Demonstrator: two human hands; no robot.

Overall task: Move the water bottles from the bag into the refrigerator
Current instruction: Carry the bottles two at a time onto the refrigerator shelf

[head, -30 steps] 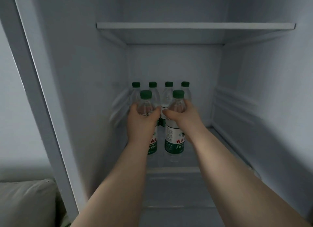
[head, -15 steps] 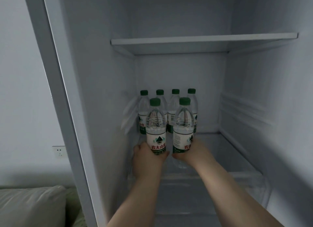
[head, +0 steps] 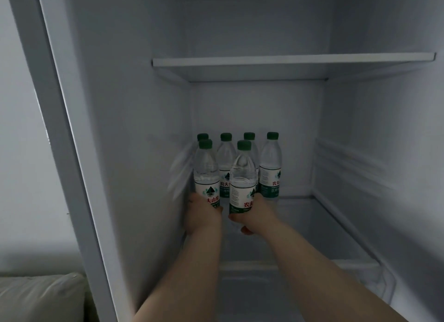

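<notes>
Both my arms reach into the open refrigerator. My left hand (head: 201, 215) grips the base of a clear water bottle (head: 206, 173) with a green cap, close to the left inner wall. My right hand (head: 258, 216) grips the base of a second bottle (head: 242, 177) just right of it. Both bottles stand upright at the glass shelf (head: 300, 216). Behind them a row of several identical bottles (head: 270, 170) stands against the back wall. The bag is out of view.
An upper white shelf (head: 288, 61) spans the compartment above the bottles. The fridge's left wall and frame (head: 79, 177) stand close beside my left arm. A pale cushion (head: 40, 297) lies at lower left outside the fridge. The shelf's right half holds nothing.
My hands slid from the bottles' upper bodies down to their bases. The two bottles moved left and deeper, toward the back row.
</notes>
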